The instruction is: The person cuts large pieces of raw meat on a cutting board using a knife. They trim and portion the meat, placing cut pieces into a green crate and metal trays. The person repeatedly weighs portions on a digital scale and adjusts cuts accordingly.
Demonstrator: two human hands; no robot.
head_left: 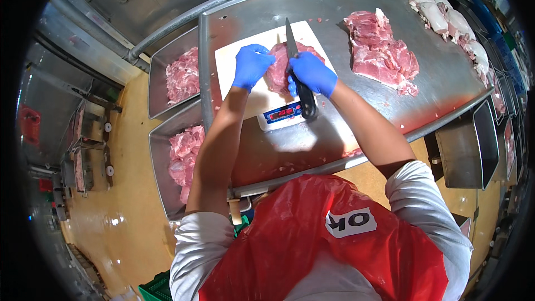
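A reddish-pink piece of meat (277, 76) sits on a white board (230, 54), with the blue and white front of a digital scale (282, 121) at its near edge. My left hand (252, 64) in a blue glove has its fingers curled on the meat's left edge. My right hand (312, 71), also gloved, is closed on a black-handled knife (305, 103) whose long blade points away from me across the meat.
Large meat slabs (382, 58) lie right on the steel table (412, 108), pale carcass pieces (434, 14) along its back right. Two steel bins (159, 92) of cut meat are at its left; another bin (462, 150) is right. A pipe rail (173, 19) runs at back left.
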